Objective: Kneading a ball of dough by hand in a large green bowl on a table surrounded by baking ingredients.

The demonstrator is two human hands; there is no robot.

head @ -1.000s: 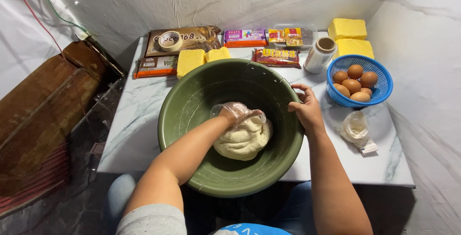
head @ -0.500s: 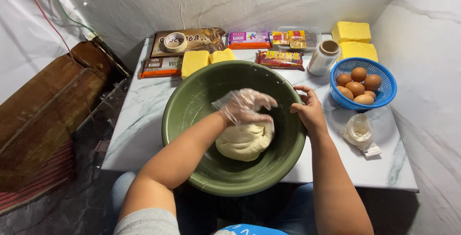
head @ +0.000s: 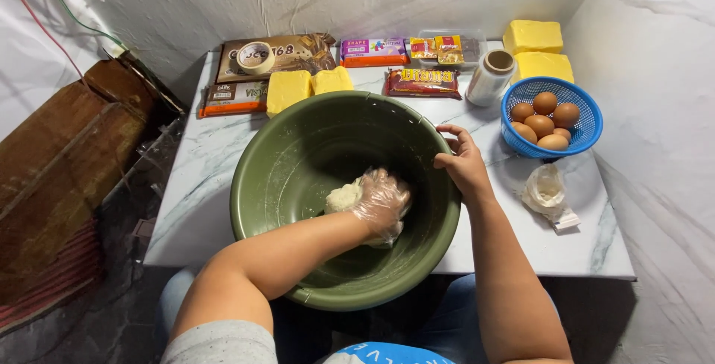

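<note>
A big green bowl [head: 257,178] stands on the white marble table [head: 201,193] in front of me. At its bottom lies a pale lump of dough [head: 342,197], mostly covered by my left hand [head: 383,202]. That hand wears a thin clear plastic glove and is pressed down and curled over the dough. My bare right hand [head: 462,164] grips the bowl's right rim, fingers hooked over the edge.
To the right are a blue basket of brown eggs [head: 553,117], a crumpled plastic bag [head: 546,190] and a roll of clear film [head: 490,77]. Yellow butter blocks [head: 532,36] and several food packets [head: 374,51] line the back wall. A brown board [head: 59,163] leans at left.
My gloved left hand, lifted open above the dough half a second ago, has come down onto it nearer to me. The right hand stays on the rim.
</note>
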